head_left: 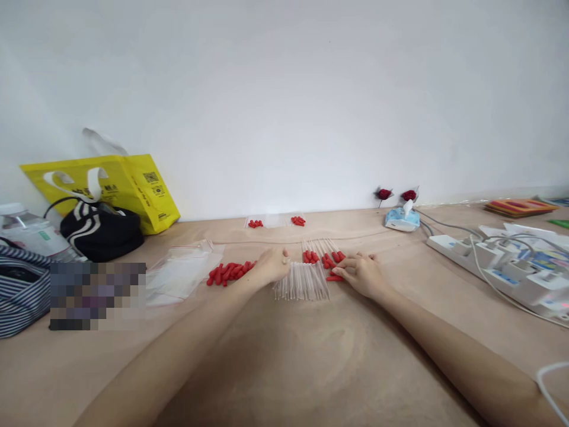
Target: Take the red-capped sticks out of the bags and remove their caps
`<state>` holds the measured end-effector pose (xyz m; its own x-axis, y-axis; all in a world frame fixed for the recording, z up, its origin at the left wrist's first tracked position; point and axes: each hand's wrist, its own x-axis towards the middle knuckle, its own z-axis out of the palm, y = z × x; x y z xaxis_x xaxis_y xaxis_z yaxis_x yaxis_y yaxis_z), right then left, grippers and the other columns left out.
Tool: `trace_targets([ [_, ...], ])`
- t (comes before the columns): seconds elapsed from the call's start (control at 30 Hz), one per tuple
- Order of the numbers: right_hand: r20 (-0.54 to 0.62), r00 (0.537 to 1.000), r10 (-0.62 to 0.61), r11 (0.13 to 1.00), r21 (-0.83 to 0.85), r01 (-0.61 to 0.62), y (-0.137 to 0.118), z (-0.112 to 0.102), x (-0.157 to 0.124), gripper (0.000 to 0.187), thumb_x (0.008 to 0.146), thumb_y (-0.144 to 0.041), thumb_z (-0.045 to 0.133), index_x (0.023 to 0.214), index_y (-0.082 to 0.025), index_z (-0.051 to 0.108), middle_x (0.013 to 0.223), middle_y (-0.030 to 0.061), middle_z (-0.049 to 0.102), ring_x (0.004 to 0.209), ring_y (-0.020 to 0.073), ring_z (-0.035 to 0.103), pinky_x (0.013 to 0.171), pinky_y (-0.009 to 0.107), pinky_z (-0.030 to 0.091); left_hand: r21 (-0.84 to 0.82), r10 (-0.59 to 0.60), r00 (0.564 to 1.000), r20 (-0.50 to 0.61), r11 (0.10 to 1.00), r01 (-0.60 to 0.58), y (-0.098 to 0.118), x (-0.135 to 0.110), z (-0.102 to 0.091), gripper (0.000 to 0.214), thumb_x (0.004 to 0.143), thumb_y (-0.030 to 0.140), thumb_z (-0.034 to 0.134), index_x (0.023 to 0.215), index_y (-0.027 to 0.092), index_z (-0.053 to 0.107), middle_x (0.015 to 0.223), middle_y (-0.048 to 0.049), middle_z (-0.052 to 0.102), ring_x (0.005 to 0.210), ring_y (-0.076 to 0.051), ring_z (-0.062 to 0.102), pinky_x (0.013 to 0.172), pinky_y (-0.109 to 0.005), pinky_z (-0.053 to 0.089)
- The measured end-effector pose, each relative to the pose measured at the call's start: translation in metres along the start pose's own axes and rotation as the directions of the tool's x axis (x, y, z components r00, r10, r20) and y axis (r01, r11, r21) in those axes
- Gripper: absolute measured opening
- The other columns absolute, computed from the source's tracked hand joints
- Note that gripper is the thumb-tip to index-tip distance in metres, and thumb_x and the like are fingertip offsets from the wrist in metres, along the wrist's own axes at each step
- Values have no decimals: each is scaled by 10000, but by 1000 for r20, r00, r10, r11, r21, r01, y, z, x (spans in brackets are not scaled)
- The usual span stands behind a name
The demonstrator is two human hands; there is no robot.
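Observation:
Thin clear droppers' glass tubes lie side by side in a row between my hands. My left hand is at their upper left end, its fingers curled closed; what they hold, if anything, is hidden. Left of it lies a pile of loose red rubber bulbs. My right hand is right of the tubes, thumb and fingers closed on a red rubber bulb. Just beyond, droppers fitted with red bulbs lie with their tubes pointing away from me.
Clear zip bags lie at left, before a yellow bag and a black pouch. Two small bagged bulb groups lie by the wall. At right are a tissue pack and a power strip with trailing cables.

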<state>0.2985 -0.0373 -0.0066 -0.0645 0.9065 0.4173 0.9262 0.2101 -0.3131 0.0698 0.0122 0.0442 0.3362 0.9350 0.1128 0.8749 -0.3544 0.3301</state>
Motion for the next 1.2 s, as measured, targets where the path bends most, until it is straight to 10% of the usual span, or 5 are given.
trace_targets([
  [0.57,60,860,506,862,-60,-503,8,1,52,263,699,-348,509,876,-184,614,879,93,657,845,258,584,706,358,364,189,121,985,-126,977,-96,0,3,23,167,702,81,455,827,145,547,754,-91,626,736,-222,598,595,-290,424],
  [0.93,133,838,528,848,-37,-529,7,4,55,270,631,-408,579,790,-195,623,801,65,663,769,223,603,593,274,369,23,471,811,-346,869,-495,-46,-73,22,105,803,180,418,829,177,521,675,2,565,561,-95,538,543,-196,428],
  [1.2,182,849,496,863,8,-506,6,2,46,264,599,-424,633,713,-186,633,693,32,662,656,167,602,504,225,339,-36,428,852,-302,888,-459,-52,-77,23,96,799,162,436,797,175,532,648,19,543,507,-75,480,519,-188,403],
])
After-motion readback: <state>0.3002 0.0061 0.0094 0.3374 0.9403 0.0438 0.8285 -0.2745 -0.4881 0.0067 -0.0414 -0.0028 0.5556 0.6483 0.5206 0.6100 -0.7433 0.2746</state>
